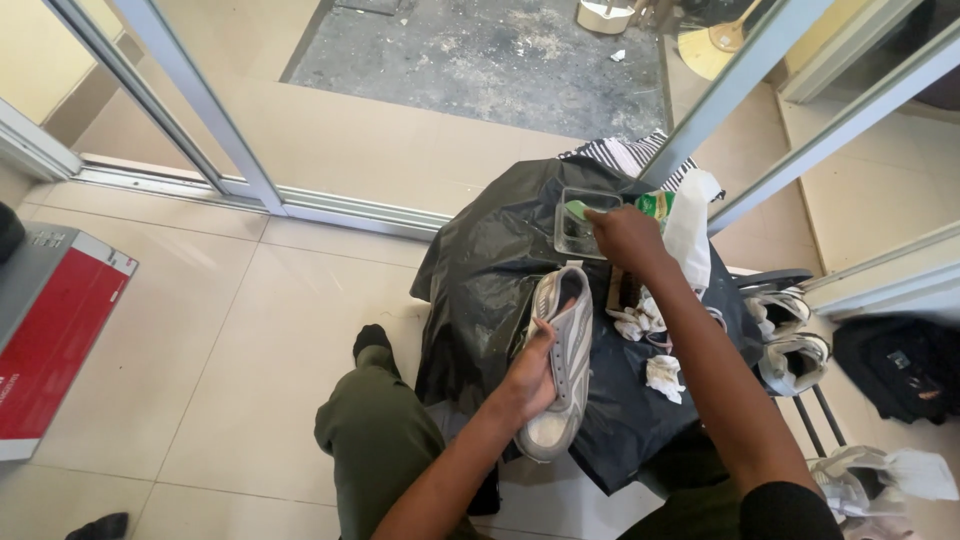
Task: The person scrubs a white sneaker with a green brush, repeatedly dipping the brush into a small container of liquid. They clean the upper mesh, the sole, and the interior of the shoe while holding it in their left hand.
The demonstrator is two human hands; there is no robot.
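At centre frame, the left hand (528, 375) clamps a grey-and-white mesh sneaker (560, 365) while the right hand (622, 232), fingers together, apparently dips a green-handled brush (577, 210) into a clear plastic tub (572, 232), cleaning mid-step, scrubbing due next.

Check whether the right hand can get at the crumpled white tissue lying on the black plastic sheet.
Probably yes. The right hand is at the clear plastic tub; the crumpled white tissue lies uncovered beside its forearm on the black plastic sheet.

I'm sitting at the entrance of a home, by the look of it: beige floor tiles (200, 330), a sliding glass door with a metal frame (215, 130), a worn grey doormat (490, 60) outside, and shoes on a rack (795, 345) beside me.
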